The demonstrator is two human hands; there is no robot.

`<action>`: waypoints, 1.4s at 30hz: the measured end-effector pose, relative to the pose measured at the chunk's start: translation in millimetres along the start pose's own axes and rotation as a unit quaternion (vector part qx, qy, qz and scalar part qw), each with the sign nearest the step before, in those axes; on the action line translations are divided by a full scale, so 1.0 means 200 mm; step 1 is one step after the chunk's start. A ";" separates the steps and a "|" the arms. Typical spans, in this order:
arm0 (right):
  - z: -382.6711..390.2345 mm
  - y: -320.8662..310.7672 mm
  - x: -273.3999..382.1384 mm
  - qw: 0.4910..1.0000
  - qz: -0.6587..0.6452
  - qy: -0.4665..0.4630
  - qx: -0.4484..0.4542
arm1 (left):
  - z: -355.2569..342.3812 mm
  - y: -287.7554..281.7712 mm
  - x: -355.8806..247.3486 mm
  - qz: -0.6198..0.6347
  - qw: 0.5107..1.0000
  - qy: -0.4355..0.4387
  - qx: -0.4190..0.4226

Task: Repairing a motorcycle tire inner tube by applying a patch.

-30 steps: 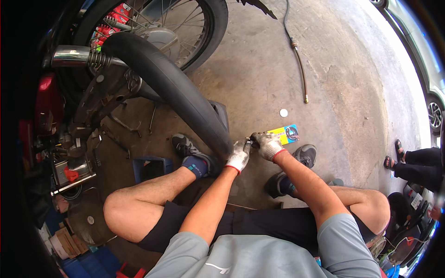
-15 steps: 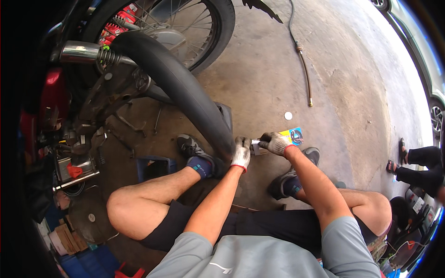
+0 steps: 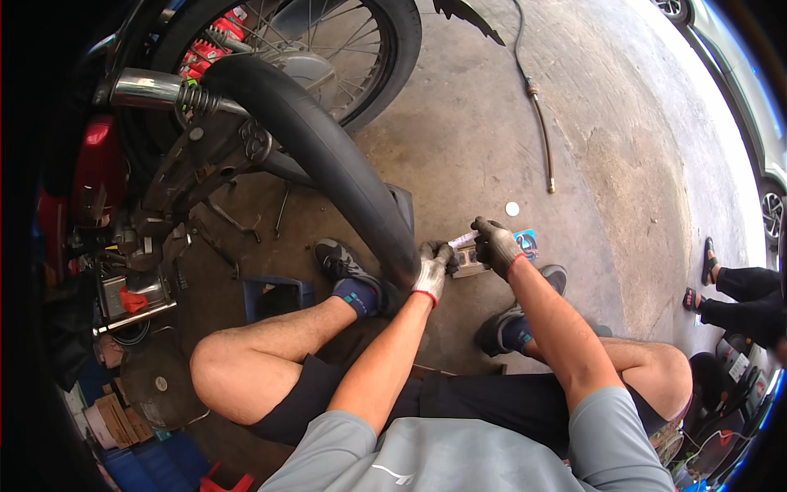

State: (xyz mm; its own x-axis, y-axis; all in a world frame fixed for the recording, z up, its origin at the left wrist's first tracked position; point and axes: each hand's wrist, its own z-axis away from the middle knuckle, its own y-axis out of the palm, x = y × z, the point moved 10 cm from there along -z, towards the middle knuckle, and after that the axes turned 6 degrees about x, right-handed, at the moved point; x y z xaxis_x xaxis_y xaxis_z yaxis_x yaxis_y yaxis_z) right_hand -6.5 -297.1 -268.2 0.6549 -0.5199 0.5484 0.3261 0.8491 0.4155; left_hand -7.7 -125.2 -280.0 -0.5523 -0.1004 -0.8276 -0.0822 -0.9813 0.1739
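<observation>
On your far left stood a motorbike's red panel (image 3: 100, 168), and a blue bin (image 3: 255, 302) sat on the floor (image 3: 623, 164) near your left shoe (image 3: 340, 262). Behind them rose a spoked wheel (image 3: 310, 74). A fat black rubber tube (image 3: 332, 148) sloped down from the bike, its lower end right at your left hand (image 3: 433, 266); you could not tell whether the two touched. Your hands, both in pale gloves with red cuffs, were slightly apart, joined by a slim whitish tube (image 3: 465, 240): your left fingers pinched its lower end, while your right hand (image 3: 498, 248) was at its upper end, its exact grip unclear. Just below that tube was a small brownish, box-like piece (image 3: 470, 262), partly hidden by your right hand. Next came a white disc (image 3: 512, 209), a blue packet (image 3: 526, 240) partly behind your right hand, and a hose (image 3: 543, 135). Toward the floor's right edge stood a person in dark trousers (image 3: 738, 316), with a pale car (image 3: 758, 123) beyond.
</observation>
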 end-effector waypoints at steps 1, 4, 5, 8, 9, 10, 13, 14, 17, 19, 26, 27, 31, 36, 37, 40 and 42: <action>-0.01 -0.01 0.00 1.000 0.006 -0.002 -0.009 | 0.00 0.01 0.00 -0.007 1.000 -0.005 0.000; -0.02 -0.04 -0.01 0.999 0.021 -0.020 -0.036 | 0.01 0.01 0.00 -0.072 0.997 0.001 -0.008; -0.02 -0.05 -0.01 0.998 0.025 -0.028 -0.045 | 0.01 0.01 0.00 -0.097 0.995 -0.001 -0.011; -0.02 -0.03 0.02 0.994 0.075 -0.066 -0.048 | 0.01 0.00 0.02 -0.110 0.993 -0.016 -0.025; -0.02 0.00 0.04 0.992 0.079 -0.090 -0.027 | 0.00 -0.01 -0.01 -0.143 0.989 0.009 -0.031; -0.01 0.01 0.05 0.990 0.087 -0.102 -0.032 | 0.00 -0.03 0.00 -0.168 0.985 0.001 -0.036; -0.01 0.00 0.05 0.990 0.087 -0.100 -0.052 | -0.03 -0.06 0.08 -0.152 0.986 -0.063 -0.026; -0.01 0.00 0.04 0.991 0.085 -0.093 -0.053 | -0.03 -0.06 0.14 -0.121 0.988 -0.097 -0.017; -0.04 0.03 -0.05 1.000 -0.023 -0.008 -0.002 | -0.07 -0.05 0.20 -0.109 0.989 -0.099 0.019; -0.06 0.04 -0.04 0.999 0.023 -0.027 0.011 | -0.09 -0.04 0.07 -0.236 0.971 0.042 -0.009; -0.07 0.00 -0.05 0.998 0.047 -0.027 -0.039 | 0.01 0.02 0.02 -0.054 0.999 -0.006 0.001; -0.07 0.01 -0.05 0.998 0.045 -0.034 -0.025 | 0.01 0.02 0.01 -0.069 0.997 -0.037 0.005; -0.06 0.01 -0.04 0.998 0.039 -0.046 -0.018 | 0.04 0.00 -0.02 -0.081 0.995 -0.059 -0.013; -0.06 0.02 -0.03 0.998 0.033 -0.049 -0.016 | 0.01 0.02 -0.01 -0.091 0.996 -0.023 -0.008; -0.06 0.02 -0.03 0.998 0.035 -0.047 -0.010 | 0.00 0.00 0.01 -0.118 0.992 -0.049 -0.010; -0.05 0.03 -0.03 0.998 0.036 -0.044 -0.005 | 0.00 -0.02 0.05 -0.093 0.991 -0.093 -0.017; -0.05 0.03 -0.03 0.998 0.036 -0.045 -0.009 | 0.00 -0.02 0.05 -0.051 0.996 -0.074 -0.018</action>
State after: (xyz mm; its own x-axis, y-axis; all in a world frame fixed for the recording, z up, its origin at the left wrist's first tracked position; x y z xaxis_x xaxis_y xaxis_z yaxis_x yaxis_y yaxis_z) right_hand -1.5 -287.1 -276.3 0.6139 -0.4627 0.6396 0.2924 0.8859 0.3601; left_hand -13.2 -122.5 -287.9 -0.6583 0.0233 -0.7524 -0.1165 -0.9906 0.0713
